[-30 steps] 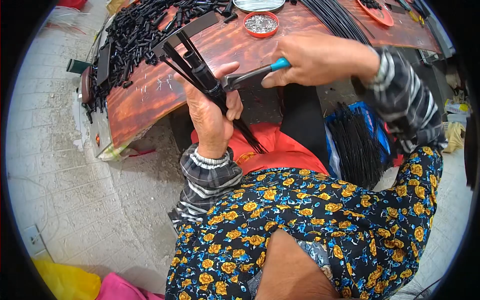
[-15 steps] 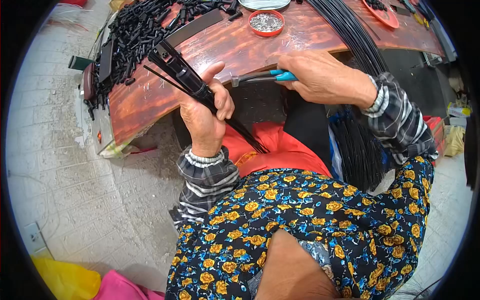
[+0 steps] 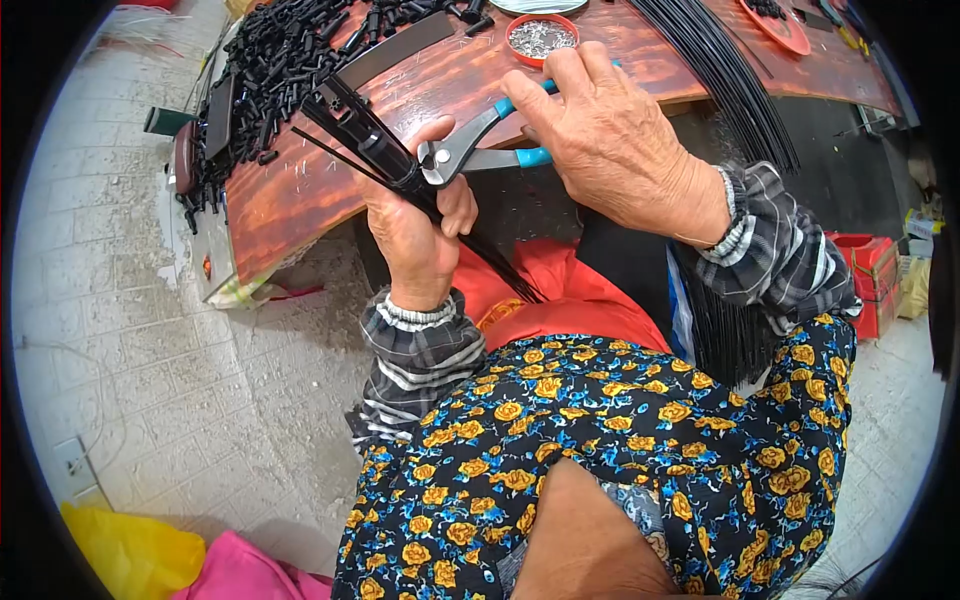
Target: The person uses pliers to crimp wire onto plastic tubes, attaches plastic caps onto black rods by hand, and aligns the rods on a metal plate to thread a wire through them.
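Note:
My left hand (image 3: 412, 240) is wrapped round a slanting bundle of thin black rods (image 3: 500, 265), which looks like folded umbrella ribs. At its upper end is a black tubular plastic fitting (image 3: 380, 152). The lower ends of the rods reach the red cloth on my lap. In my right hand (image 3: 620, 145) is a pair of pliers (image 3: 458, 155) with blue handles, held spread apart. The pliers' head is right beside the fitting, near my left thumb; whether the jaws grip anything cannot be made out.
A reddish wooden table (image 3: 290, 215) carries a heap of black plastic parts (image 3: 290, 75), a dark flat bar (image 3: 400, 50) and a red dish (image 3: 542, 40) of small metal pieces. Long black rods (image 3: 715, 70) overhang its edge. More rods (image 3: 735, 335) stand at my right, near a red box (image 3: 865, 285).
My right hand has turned and brought the pliers left to the fitting. The handles have spread wider. My left hand keeps its hold on the rods.

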{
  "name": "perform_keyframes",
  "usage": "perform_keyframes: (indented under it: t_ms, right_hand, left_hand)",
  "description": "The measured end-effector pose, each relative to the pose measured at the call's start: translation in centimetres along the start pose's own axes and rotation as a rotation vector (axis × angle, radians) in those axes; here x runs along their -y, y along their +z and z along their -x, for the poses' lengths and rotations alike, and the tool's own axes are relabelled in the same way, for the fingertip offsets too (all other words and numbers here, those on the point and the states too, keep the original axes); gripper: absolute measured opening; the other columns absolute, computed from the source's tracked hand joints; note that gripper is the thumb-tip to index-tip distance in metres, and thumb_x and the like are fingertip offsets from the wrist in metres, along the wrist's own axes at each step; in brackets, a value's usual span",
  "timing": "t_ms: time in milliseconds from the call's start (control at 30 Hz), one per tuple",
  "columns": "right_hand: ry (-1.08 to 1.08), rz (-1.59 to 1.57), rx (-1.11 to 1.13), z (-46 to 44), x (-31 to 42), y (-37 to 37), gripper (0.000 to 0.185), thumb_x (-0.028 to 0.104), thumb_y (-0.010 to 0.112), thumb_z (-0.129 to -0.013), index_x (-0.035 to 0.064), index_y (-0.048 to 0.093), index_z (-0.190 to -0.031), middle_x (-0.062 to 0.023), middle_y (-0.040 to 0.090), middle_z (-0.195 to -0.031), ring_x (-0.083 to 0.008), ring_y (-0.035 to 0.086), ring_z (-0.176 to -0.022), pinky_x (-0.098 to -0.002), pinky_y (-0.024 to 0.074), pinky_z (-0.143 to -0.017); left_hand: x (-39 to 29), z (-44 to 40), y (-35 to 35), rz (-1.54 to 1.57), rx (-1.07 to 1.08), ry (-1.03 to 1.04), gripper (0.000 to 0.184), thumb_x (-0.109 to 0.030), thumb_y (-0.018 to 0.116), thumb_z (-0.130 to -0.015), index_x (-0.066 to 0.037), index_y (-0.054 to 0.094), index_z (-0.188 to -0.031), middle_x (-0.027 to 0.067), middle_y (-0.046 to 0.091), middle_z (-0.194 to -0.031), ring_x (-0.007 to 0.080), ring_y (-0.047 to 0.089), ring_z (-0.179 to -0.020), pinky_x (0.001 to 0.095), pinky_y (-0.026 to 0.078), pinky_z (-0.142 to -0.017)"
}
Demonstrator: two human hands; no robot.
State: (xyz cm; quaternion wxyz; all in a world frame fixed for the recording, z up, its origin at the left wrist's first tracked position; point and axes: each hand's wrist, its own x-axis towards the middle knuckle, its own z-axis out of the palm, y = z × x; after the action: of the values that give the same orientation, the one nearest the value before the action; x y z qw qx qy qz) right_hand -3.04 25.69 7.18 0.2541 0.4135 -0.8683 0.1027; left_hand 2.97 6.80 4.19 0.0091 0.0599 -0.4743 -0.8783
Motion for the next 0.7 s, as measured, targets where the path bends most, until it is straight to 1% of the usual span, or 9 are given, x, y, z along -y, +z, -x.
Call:
perform_keyframes:
  t_ms: [133, 233, 300, 333, 400, 433, 500, 633, 700]
  right_hand:
    - [-0.035, 0.096, -0.044, -0.4, 0.0, -0.5, 0.045, 0.007, 0.059, -0.076, 0.0023, 0.046, -0.119, -0.0165, 0.047, -0.097, -0.0300, 0.048, -0.089, -0.0359, 0.0441, -0.076]
    - [-0.068, 0.216, -0.076, -0.7, 0.2, -0.9, 0.045, 0.011, 0.059, -0.076, 0.0016, 0.047, -0.119, -0.0152, 0.047, -0.095, -0.0276, 0.049, -0.088, -0.0326, 0.0457, -0.070]
    - [-0.074, 0.254, -0.077, -0.7, 0.1, -0.8, 0.036, 0.013, 0.059, -0.076, 0.0012, 0.051, -0.109, -0.0129, 0.048, -0.091, -0.0245, 0.050, -0.085, -0.0293, 0.0458, -0.064]
    - [-0.074, 0.255, -0.078, -0.7, 0.1, -0.7, 0.036, 0.013, 0.059, -0.076, 0.0012, 0.051, -0.109, -0.0129, 0.048, -0.091, -0.0245, 0.050, -0.085, -0.0293, 0.0458, -0.064]
    - [-0.065, 0.270, 0.001, -0.6, 0.0, -0.5, 0.024, 0.015, 0.059, -0.076, 0.0019, 0.052, -0.094, -0.0099, 0.049, -0.084, -0.0228, 0.051, -0.080, -0.0282, 0.0448, -0.063]
    - [-0.065, 0.270, 0.002, -0.6, 0.0, -0.6, 0.024, 0.015, 0.059, -0.076, 0.0019, 0.052, -0.094, -0.0099, 0.049, -0.084, -0.0228, 0.051, -0.080, -0.0282, 0.0448, -0.063]
    - [-0.115, 0.324, 0.037, -0.6, -0.1, -1.0, 0.020, 0.018, 0.060, -0.075, 0.0042, 0.050, -0.085, -0.0076, 0.049, -0.080, -0.0212, 0.052, -0.076, -0.0291, 0.0439, -0.061]
    - [-0.174, 0.334, 0.016, -0.7, -0.5, -1.2, 0.021, 0.020, 0.061, -0.077, 0.0044, 0.049, -0.084, -0.0068, 0.048, -0.076, -0.0198, 0.052, -0.077, -0.0298, 0.0433, -0.060]
    - [-0.154, 0.227, 0.032, -0.4, -0.5, -0.6, 0.022, 0.021, 0.061, -0.079, 0.0041, 0.049, -0.085, -0.0079, 0.049, -0.074, -0.0203, 0.053, -0.072, -0.0317, 0.0433, -0.059]
  left_hand:
    - [0.0, 0.0, 0.2, 0.003, -0.015, 0.012, 0.089, -0.078, 0.029, -0.083, 0.000, 0.055, -0.117, -0.0016, 0.036, -0.051, 0.0096, 0.032, -0.040, 0.0244, 0.027, -0.040]
    - [0.1, 0.0, 0.0, 0.014, -0.025, 0.029, 0.088, -0.077, 0.030, -0.084, 0.000, 0.055, -0.116, -0.0013, 0.037, -0.051, 0.0099, 0.033, -0.040, 0.0247, 0.028, -0.040]
    - [0.1, 0.0, 0.0, 0.008, -0.017, 0.025, 0.087, -0.076, 0.030, -0.085, 0.001, 0.056, -0.115, -0.0010, 0.036, -0.051, 0.0102, 0.033, -0.040, 0.0251, 0.029, -0.041]
    - [0.1, 0.1, 0.0, 0.008, -0.016, 0.026, 0.087, -0.076, 0.030, -0.085, 0.001, 0.056, -0.115, -0.0010, 0.036, -0.051, 0.0102, 0.033, -0.040, 0.0251, 0.029, -0.041]
    - [0.2, 0.1, 0.1, 0.016, -0.009, 0.036, 0.086, -0.075, 0.030, -0.085, 0.001, 0.056, -0.115, -0.0009, 0.037, -0.051, 0.0105, 0.032, -0.040, 0.0254, 0.029, -0.040]
    - [0.2, 0.1, 0.1, 0.017, -0.009, 0.036, 0.086, -0.075, 0.030, -0.085, 0.001, 0.056, -0.115, -0.0009, 0.037, -0.051, 0.0105, 0.032, -0.040, 0.0254, 0.029, -0.040]
    - [0.2, 0.1, 0.1, -0.006, -0.004, 0.037, 0.086, -0.075, 0.031, -0.085, 0.002, 0.056, -0.115, -0.0009, 0.037, -0.050, 0.0105, 0.032, -0.040, 0.0256, 0.029, -0.040]
    - [0.3, 0.1, 0.2, 0.015, 0.002, 0.041, 0.086, -0.075, 0.031, -0.085, 0.002, 0.056, -0.115, -0.0009, 0.037, -0.050, 0.0102, 0.033, -0.040, 0.0254, 0.029, -0.040]
    - [0.3, 0.2, 0.2, 0.000, -0.034, 0.055, 0.086, -0.075, 0.031, -0.085, 0.002, 0.056, -0.115, -0.0011, 0.037, -0.050, 0.0098, 0.033, -0.039, 0.0249, 0.028, -0.040]
